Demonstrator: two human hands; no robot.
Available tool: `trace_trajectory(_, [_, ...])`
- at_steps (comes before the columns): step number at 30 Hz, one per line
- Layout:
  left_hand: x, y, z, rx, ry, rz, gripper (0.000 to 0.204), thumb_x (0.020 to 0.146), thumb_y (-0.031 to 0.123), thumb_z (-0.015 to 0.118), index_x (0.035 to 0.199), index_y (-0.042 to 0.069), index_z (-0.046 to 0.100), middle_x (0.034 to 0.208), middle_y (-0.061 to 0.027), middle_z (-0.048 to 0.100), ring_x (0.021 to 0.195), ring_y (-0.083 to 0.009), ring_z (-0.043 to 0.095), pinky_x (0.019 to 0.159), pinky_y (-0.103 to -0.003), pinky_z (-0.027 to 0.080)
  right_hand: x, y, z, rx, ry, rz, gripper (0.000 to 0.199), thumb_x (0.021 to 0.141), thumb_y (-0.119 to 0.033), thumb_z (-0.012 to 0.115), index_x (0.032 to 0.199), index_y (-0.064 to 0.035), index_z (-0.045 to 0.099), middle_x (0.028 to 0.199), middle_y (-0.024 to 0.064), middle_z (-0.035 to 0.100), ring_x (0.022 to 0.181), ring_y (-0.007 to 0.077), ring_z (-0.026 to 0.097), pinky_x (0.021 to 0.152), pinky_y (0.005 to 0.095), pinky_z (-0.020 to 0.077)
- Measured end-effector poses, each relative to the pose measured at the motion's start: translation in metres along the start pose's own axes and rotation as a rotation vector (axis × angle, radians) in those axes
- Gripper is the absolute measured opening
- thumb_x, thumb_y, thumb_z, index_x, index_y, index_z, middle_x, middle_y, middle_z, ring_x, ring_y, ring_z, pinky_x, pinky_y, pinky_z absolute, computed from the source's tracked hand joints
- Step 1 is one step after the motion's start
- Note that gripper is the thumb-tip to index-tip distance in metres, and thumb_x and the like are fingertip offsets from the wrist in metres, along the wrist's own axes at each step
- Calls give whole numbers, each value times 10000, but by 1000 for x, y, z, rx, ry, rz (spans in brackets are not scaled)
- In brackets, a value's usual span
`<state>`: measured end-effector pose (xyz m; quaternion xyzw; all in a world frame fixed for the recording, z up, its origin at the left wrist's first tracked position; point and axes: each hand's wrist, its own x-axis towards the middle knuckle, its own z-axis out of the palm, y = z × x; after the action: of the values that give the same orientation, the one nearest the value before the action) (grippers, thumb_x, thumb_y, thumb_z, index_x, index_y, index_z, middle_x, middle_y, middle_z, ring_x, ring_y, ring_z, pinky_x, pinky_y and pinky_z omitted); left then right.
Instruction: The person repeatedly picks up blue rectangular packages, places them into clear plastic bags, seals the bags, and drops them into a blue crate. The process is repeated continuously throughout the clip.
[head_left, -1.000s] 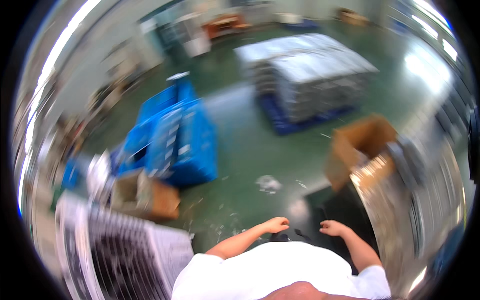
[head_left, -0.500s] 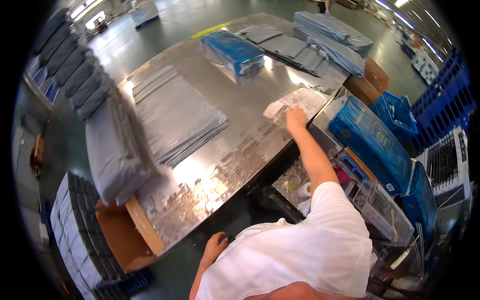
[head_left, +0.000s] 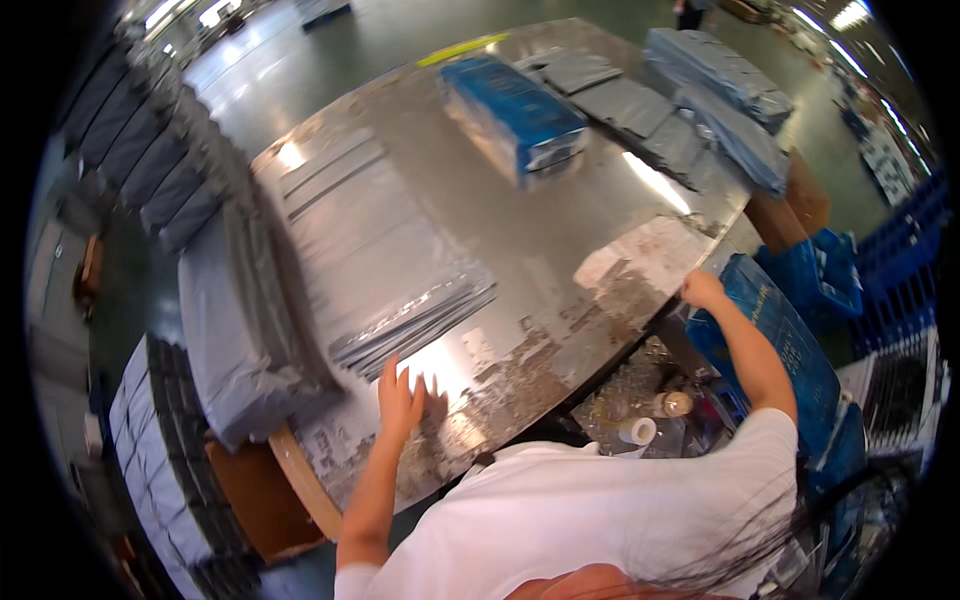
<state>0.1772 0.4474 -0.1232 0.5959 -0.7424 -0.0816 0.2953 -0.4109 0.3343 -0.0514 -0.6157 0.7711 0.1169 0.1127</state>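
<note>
My left hand is over the near edge of the metal table, fingers spread and holding nothing. Just beyond its fingertips lies a flat stack of grey plastic bags. My right hand is at the table's right edge with its fingers curled closed; whether anything small is inside them is hidden. Beside it are a pale, worn sheet-like patch on the tabletop and a big blue plastic-wrapped package standing next to the table.
Another blue wrapped package sits toward the far side, near more grey bags and wrapped bundles. Tall grey bundles line the left, above an open cardboard box. Tape rolls lie below the right edge, near a blue crate.
My left hand has risen from beside my body to over the table, fingers spreading. My right hand has left the pale patch, drawn back to the table's right edge and closed. The view has shifted.
</note>
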Motion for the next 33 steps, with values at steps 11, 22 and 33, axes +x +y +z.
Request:
trace_trajectory(11, [73,-55,80,381,-300,-188,716,791,506,463,1350,100,277,1425,-175,156,1320,-359,83,982,-635,20,-27,-224,-154,656,-251,-568,223,698,-3,435,807,-13,630,575,35,549,491,93,513,456,239,406])
trace_trajectory(22, [95,-48,71,283,-402,-196,719,783,496,482,1325,54,311,1401,-216,189,1309,-388,97,952,-664,14,199,-319,-177,784,709,-758,496,808,-222,549,1227,4,413,1223,212,456,1128,333,442,935,349,360])
trace_trajectory(33, [110,-3,160,-1124,-419,-633,330,893,250,484,1116,8,512,1000,-71,589,917,-161,564,779,-261,432,162,-161,-1,607,88,-81,646,668,-554,603,1124,-98,559,1073,174,581,1009,321,542,833,369,436])
